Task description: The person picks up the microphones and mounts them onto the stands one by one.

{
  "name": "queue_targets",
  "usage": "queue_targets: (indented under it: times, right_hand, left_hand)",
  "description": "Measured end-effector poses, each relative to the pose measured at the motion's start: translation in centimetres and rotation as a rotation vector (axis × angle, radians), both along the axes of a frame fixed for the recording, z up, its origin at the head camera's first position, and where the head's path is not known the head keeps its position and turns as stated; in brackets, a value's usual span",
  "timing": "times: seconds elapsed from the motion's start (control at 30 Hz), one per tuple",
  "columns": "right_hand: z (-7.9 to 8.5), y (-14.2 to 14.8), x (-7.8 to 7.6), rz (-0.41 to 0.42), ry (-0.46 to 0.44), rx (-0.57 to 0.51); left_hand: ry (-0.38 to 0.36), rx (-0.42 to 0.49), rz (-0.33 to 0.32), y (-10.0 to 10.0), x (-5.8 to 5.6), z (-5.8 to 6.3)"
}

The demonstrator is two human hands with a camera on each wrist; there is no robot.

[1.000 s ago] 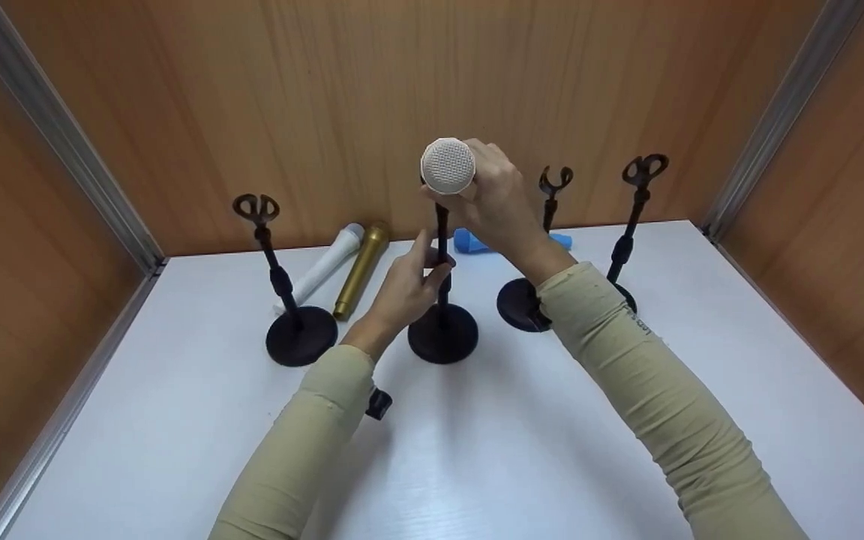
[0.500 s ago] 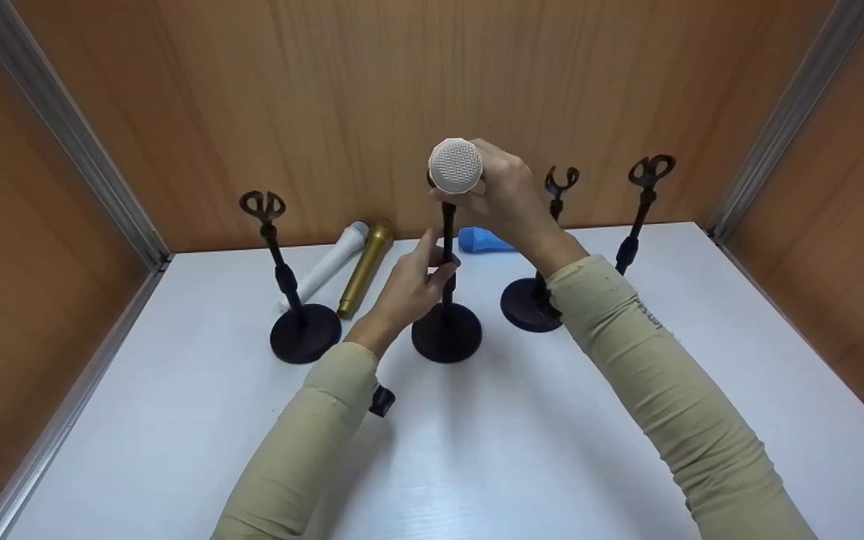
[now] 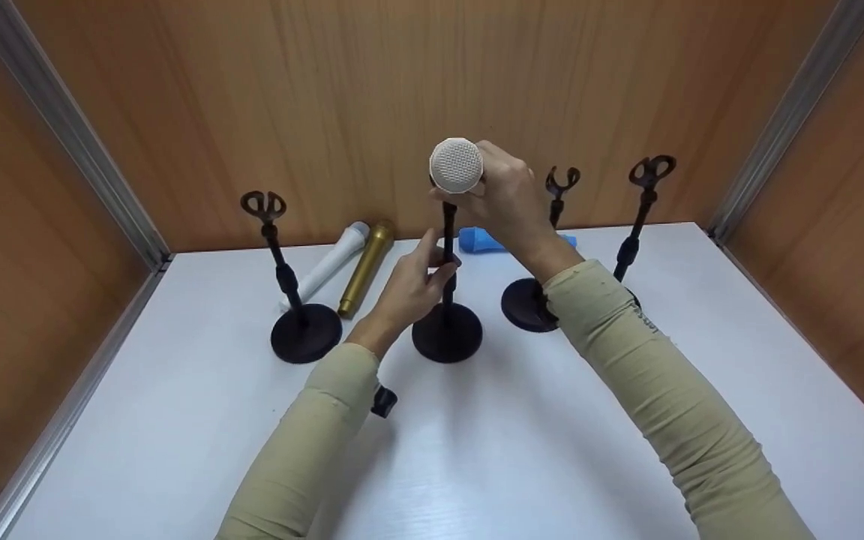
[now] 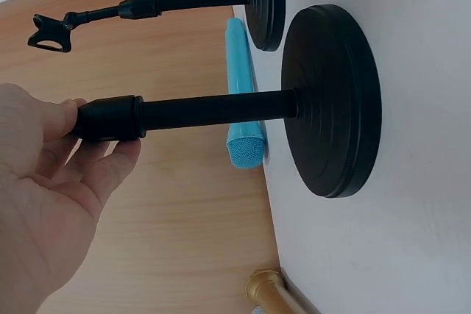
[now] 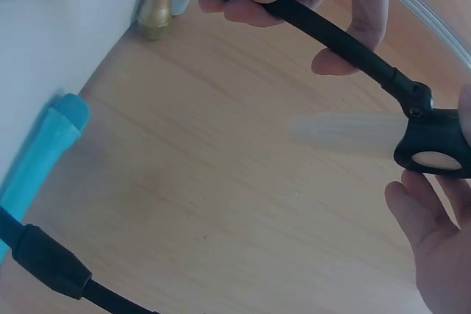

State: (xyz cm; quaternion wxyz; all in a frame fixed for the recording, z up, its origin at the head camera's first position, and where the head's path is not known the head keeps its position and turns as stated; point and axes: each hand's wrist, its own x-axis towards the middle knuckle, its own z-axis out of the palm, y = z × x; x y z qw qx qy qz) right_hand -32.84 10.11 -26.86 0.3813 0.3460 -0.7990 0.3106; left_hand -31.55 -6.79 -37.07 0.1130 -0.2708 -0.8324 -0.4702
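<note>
My left hand [image 3: 411, 289] pinches the black collar [image 4: 110, 118] on the pole of the middle microphone stand, thumb on one side and fingers on the other. The stand's round base [image 3: 447, 334] is on the white table. At its top, my right hand [image 3: 511, 199] grips a microphone [image 3: 456, 165] whose pale mesh head faces the head camera. In the right wrist view the microphone's whitish handle [image 5: 346, 134] sticks out of the black clip [image 5: 436, 131], with the right fingertips [image 5: 412, 204] right at the clip. The hand hides part of the microphone.
One empty stand [image 3: 304, 334] is at the left; two more, a nearer one [image 3: 528, 304] and a farther one [image 3: 631, 244], are at the right. A white microphone [image 3: 334, 259], a gold one [image 3: 366, 270] and a blue one [image 3: 481, 240] lie near the wooden back wall [image 3: 432, 90].
The head view has shifted slightly, and the right forearm has moved a little. Both hands keep their hold on the stand and the microphone.
</note>
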Motion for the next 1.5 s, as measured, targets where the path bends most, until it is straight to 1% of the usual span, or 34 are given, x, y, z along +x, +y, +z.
queue_targets:
  times: [0.23,0.4,0.47,0.57,0.67,0.73,0.8,0.9,1.0,1.13,1.2,1.27,1.37,1.43,1.5]
  right_hand:
    - [0.1,0.0,0.2,-0.009,-0.012,0.014]
    - [0.8,0.2,0.6,0.005,-0.073,0.062]
    - [1.2,0.5,0.8,0.026,-0.107,0.090]
    - [1.5,1.3,1.0,0.088,-0.153,0.120]
    - [0.9,2.6,1.1,0.143,-0.248,0.099]
    - [0.0,3.5,1.2,0.169,-0.332,0.066]
    - [-1.3,4.4,1.2,0.179,-0.419,0.046]
    - [-3.6,5.5,1.0,0.183,-0.533,0.072]
    - [-5.7,6.1,0.8,0.167,-0.646,0.186]
    - [-8.6,5.7,0.7,0.124,-0.824,0.443]
    - [-10.1,5.1,0.7,0.088,-0.905,0.575]
    - [-11.5,4.3,0.7,0.038,-0.977,0.672]
    - [-13.2,3.1,0.6,-0.030,-1.051,0.757]
    - [-14.0,2.6,0.6,-0.063,-1.089,0.779]
    - [-14.5,2.3,0.6,-0.076,-1.111,0.786]
  left_hand:
    - [0.004,-0.002,-0.010,-0.1,-0.1,-0.1]
    - [0.012,0.014,-0.031,-0.1,-0.1,-0.2]
    - [0.016,0.014,-0.036,-0.1,-0.1,-0.2]
    - [0.029,0.011,-0.039,0.0,-0.1,-0.2]
    - [0.045,0.009,-0.040,-0.1,-0.2,-0.2]
    - [0.053,0.014,-0.041,-0.1,-0.2,-0.3]
    - [0.064,0.010,-0.040,-0.2,-0.3,-0.3]
    - [0.078,0.005,-0.041,-0.2,-0.3,-0.4]
    - [0.077,0.001,-0.040,-0.3,-0.3,-0.5]
    - [0.062,0.016,-0.038,-0.4,-0.3,-0.5]
    - [0.060,0.021,-0.036,-0.4,-0.4,-0.5]
    - [0.063,0.018,-0.031,-0.4,-0.4,-0.5]
    - [0.069,0.017,-0.029,-0.3,-0.4,-0.5]
    - [0.067,0.022,-0.033,-0.2,-0.4,-0.6]
    - [0.062,0.028,-0.037,-0.1,-0.4,-0.7]
